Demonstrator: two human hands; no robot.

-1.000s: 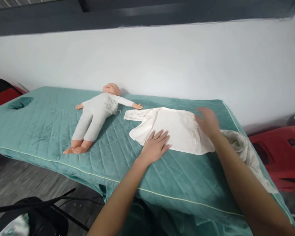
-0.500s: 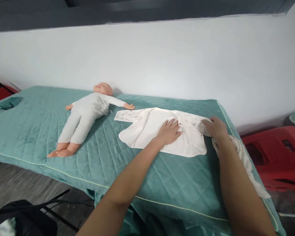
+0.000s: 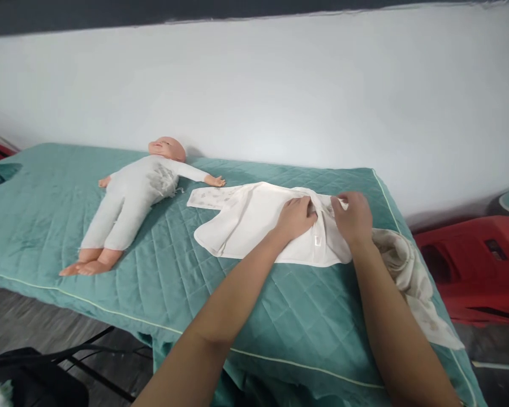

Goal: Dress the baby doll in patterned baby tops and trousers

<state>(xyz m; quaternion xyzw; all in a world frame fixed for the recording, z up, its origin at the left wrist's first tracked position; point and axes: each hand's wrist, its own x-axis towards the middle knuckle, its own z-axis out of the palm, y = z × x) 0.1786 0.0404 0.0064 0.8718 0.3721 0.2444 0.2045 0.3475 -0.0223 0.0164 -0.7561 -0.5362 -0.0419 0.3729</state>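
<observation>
A white baby shirt (image 3: pixel 254 223) with a small print on its sleeves lies spread, opened out, on the green quilted cover. My left hand (image 3: pixel 296 219) rests on its middle, fingers curled and closed at the cloth edge by the right armhole. Just right of it, my right hand (image 3: pixel 353 217) pinches the right sleeve, which is partly hidden under the fingers. The left sleeve lies stretched toward a baby doll (image 3: pixel 131 189). This doll, with a white cloth body, lies on its back, one arm reaching near that sleeve.
The green cover (image 3: pixel 237 305) drapes over a long padded bed against a white wall (image 3: pixel 258 102). Crumpled pale cloth (image 3: pixel 411 277) lies at the bed's right edge. Red plastic objects (image 3: pixel 483 265) stand beyond it. A black frame (image 3: pixel 97 376) is at lower left.
My right hand has moved left along the sleeve, closer to my left hand, bunching the cloth. My left fingers have curled in from lying flat. The view has shifted slightly.
</observation>
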